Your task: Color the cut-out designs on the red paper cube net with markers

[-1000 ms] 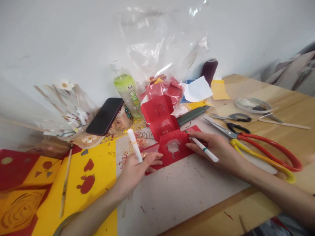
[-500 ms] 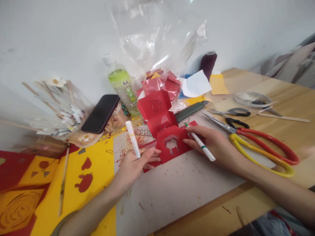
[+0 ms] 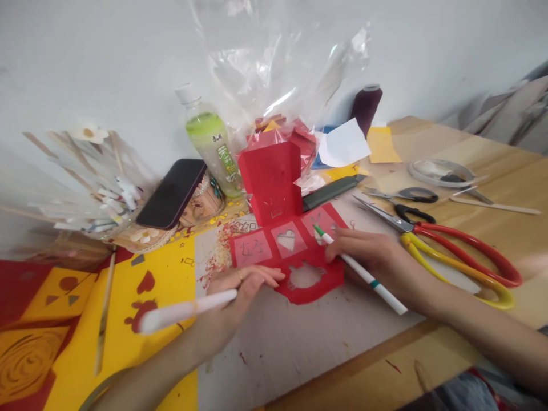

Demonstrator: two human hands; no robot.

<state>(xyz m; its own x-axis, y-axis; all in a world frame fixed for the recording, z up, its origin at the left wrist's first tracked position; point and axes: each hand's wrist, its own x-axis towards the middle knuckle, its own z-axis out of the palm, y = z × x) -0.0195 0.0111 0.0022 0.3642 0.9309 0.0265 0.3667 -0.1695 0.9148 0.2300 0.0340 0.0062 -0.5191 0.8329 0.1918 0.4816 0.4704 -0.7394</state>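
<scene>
A red folded paper cut-out (image 3: 287, 291) lies partly opened out on the grey board (image 3: 274, 342), its back panel standing up. Its panels show a heart-shaped hole, drawn marks and an animal-like opening in the near flap. My left hand (image 3: 240, 297) is closed around a white marker (image 3: 188, 310), which points toward the left, and its fingertips rest at the paper's left side. In my right hand (image 3: 377, 260) is a green-tipped white marker (image 3: 363, 273), tip toward the paper. The fingers of that hand are at the paper's right edge, partly hiding it.
Large red-and-yellow-handled scissors (image 3: 462, 257) and smaller black scissors (image 3: 415, 196) lie on the right. Behind stand a green drink bottle (image 3: 212, 140), a clear plastic bag (image 3: 274, 68) and a thread spool (image 3: 366, 108). A phone (image 3: 172, 194) and yellow paper (image 3: 166, 274) are at left.
The red paper's front flap has come down toward me, revealing the panels inside. The white marker in my left hand has tipped from near upright to pointing left. My right hand stays by the paper's right side.
</scene>
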